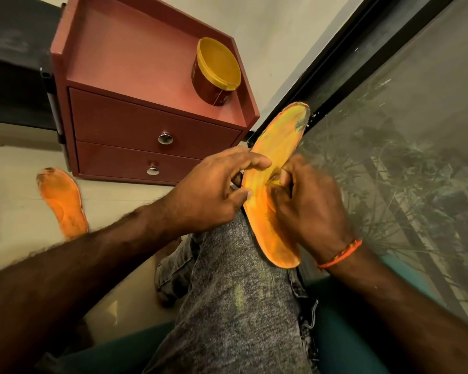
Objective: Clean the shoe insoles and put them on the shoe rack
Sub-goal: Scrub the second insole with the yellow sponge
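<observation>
From the head camera, a worn orange-yellow foam insole [274, 168] stands on edge above the person's knee, just right of centre. It is flat and elongated, with a rounded heel and a broader toe whose rim is frayed and grey with dirt. Its long axis runs from the heel at about 6 o'clock up to the toe at about 1 o'clock, the toe pointing toward the black window frame [333, 66].

The left hand [214, 190] grips the insole's left edge at mid-length, thumb and fingers curled around it. The right hand [308, 201] is curled against the insole's face, fingertips pressed into the arch; whether it holds a cloth or other cleaning thing cannot be told, since the fingers are blurred and cover that spot. An orange thread bracelet [341, 253] circles the right wrist.

A second insole [62, 201], orange with a dark scuffed toe, lies flat on the pale tiled floor at 9 o'clock, toe toward 12; its heel is hidden behind the left forearm.

At 11 o'clock stands a reddish-brown two-drawer cabinet [152, 125] with round metal knobs and a raised rim on top. A squat yellow-lidded tub [216, 72] stands on its top surface. Mottled grey jeans [235, 292] fill the lower centre.
</observation>
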